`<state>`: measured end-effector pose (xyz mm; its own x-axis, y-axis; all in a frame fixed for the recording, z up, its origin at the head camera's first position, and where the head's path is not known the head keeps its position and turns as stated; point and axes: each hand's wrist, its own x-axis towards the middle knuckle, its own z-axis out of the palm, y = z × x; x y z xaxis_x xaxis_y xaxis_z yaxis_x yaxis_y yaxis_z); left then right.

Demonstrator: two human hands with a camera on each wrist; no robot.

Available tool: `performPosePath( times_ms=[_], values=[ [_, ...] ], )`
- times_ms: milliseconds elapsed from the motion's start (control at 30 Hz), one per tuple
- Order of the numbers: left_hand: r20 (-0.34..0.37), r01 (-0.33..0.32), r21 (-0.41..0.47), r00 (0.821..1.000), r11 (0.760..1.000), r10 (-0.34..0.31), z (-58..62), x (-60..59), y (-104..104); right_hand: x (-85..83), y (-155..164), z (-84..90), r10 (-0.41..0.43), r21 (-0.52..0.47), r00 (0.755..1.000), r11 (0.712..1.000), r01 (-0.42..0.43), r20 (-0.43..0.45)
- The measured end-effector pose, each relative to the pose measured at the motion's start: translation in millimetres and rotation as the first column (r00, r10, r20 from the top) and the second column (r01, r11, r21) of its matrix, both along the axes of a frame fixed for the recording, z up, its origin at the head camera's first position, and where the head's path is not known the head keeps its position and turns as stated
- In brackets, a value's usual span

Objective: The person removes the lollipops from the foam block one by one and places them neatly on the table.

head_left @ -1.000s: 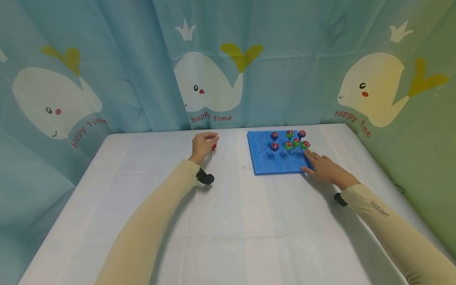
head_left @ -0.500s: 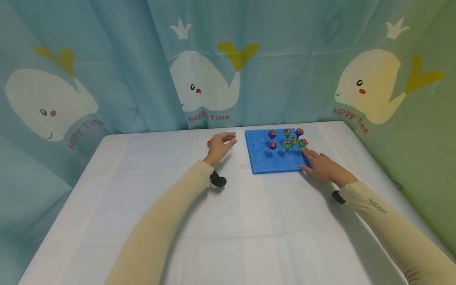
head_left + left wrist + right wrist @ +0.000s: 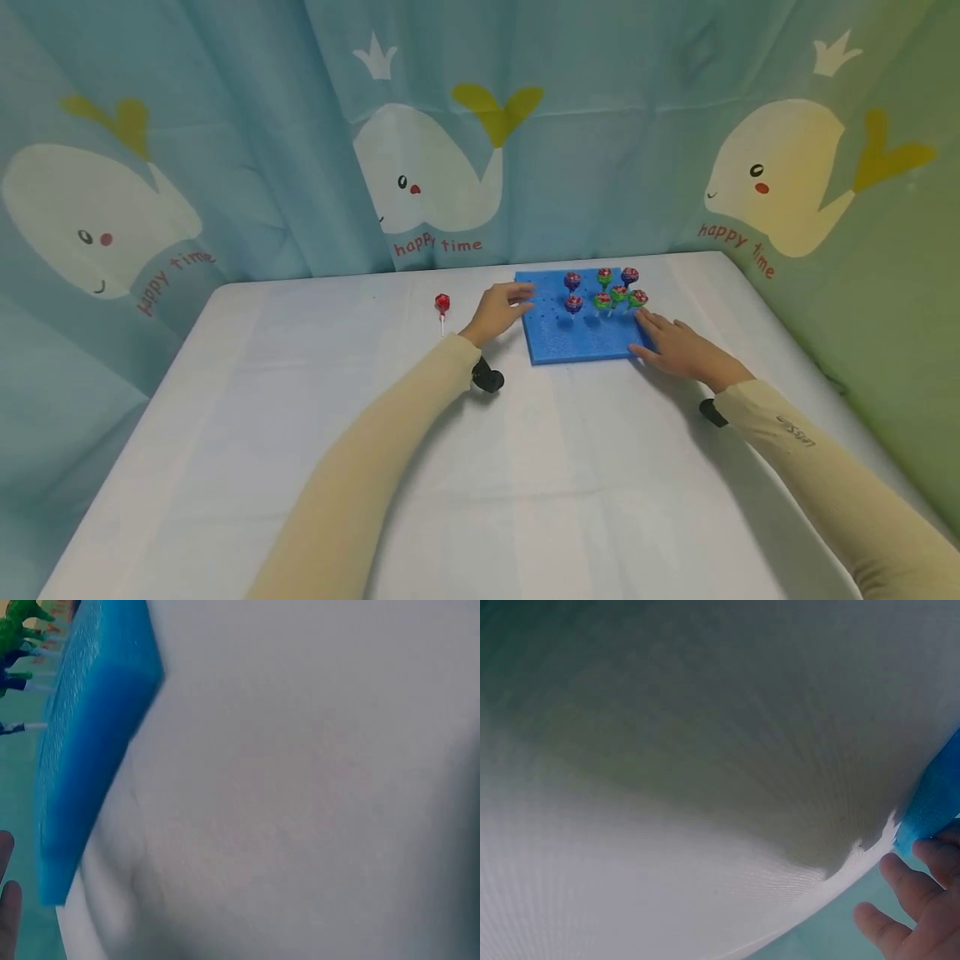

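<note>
My left hand (image 3: 498,313) hovers by the left edge of a blue foam board (image 3: 555,340), fingers loosely extended and nothing visible in its grasp. A red lollipop (image 3: 442,303) is on the white table left of that hand, its stick pointing toward me. Several purple lollipops (image 3: 573,304) and green lollipops (image 3: 618,293) stand upright, sticks in the board. My right hand (image 3: 686,350) rests against the board's right edge with spread, fairly straight fingers. In the right wrist view, fingers (image 3: 911,889) touch or nearly touch the board (image 3: 934,799). Only fingertips (image 3: 9,915) show in the left wrist view.
The white-covered table (image 3: 480,467) ends at the back against a blue curtain (image 3: 615,183) printed with whales. A green curtain panel (image 3: 900,350) hangs along the right side. Small holes dot the board's left part.
My left hand has moved right, from over the red lollipop to the board's left edge, leaving that lollipop on the table. The right hand stays at the board; the head view shifts slightly.
</note>
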<state>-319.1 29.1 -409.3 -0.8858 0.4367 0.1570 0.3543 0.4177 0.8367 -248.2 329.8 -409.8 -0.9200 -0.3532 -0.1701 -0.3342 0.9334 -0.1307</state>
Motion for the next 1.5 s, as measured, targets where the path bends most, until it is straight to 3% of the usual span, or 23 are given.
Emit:
performPosePath(
  times_ms=[300, 633, 1133, 1500],
  values=[
    [0.068, 0.002, -0.021, 0.998, 1.000, 0.000, -0.4, 2.3, 25, -1.9, -2, 2.5, -0.005, 0.004, 1.000, 1.000, 0.005, 0.010],
    [0.096, 0.052, -0.018, 0.994, 0.998, -0.050, -6.2, 3.4, 44, -3.0, -4, 2.5, -0.025, 0.014, 0.999, 1.000, 0.024, 0.029],
    [0.081, 0.027, -0.068, 0.997, 0.997, -0.022, -13.4, 3.2, 64, -2.7, -3, 0.9, -0.025, 0.016, 0.999, 1.000, 0.025, 0.027],
    [0.057, 0.033, -0.067, 0.998, 0.997, -0.029, -17.6, 1.0, 66, -2.1, -1, 0.6, -0.031, 0.016, 0.999, 0.999, 0.030, 0.026]
  ],
)
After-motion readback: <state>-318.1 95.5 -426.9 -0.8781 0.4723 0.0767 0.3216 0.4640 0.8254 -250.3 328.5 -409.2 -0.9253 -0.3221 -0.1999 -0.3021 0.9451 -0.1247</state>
